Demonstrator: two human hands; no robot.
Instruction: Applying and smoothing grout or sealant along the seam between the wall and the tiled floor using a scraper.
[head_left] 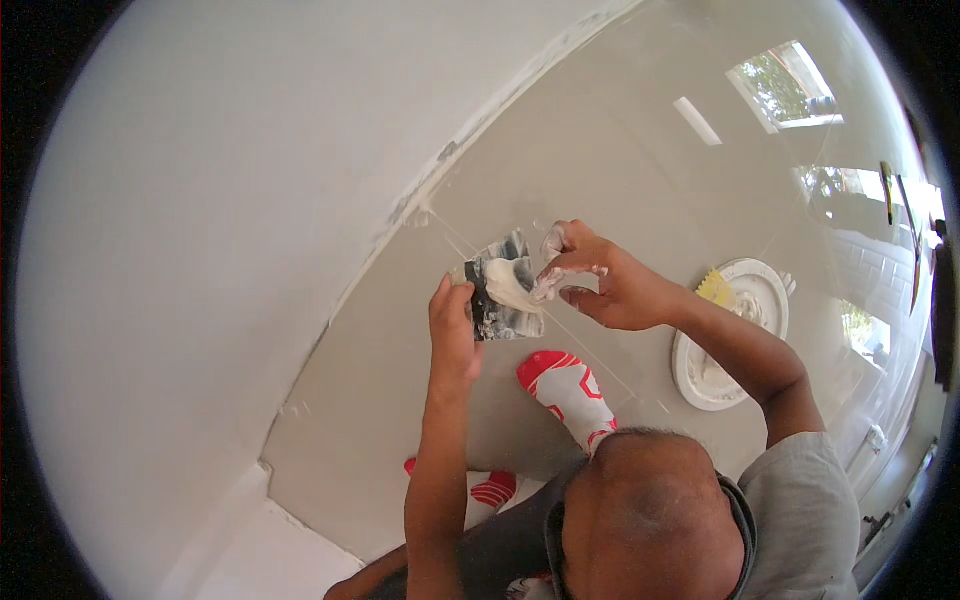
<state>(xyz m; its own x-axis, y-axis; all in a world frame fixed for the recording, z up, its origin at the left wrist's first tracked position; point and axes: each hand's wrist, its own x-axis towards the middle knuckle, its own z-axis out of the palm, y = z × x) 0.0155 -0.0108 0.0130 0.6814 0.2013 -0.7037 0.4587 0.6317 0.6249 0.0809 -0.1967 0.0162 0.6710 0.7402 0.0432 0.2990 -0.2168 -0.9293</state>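
My left hand (452,330) grips a flat dark-and-silver scraper blade (520,325), which carries a thick smear of cream paste (507,280). My right hand (625,285) is just right of the blade, its fingers bent but apart, white paste coating the fingertips; any contact with the paste is hard to tell. Farther right, a round white lid or tray (755,385) lies on the floor with white paste and a yellow notched spreader (715,285) on it.
A white wall (220,200) meets the glossy beige tiled floor (600,150) along a rough, patched seam. My red-and-white socked foot (565,390) and bent bare knee (645,510) are below my hands. Reflections and dark thin objects (905,230) show at the right edge.
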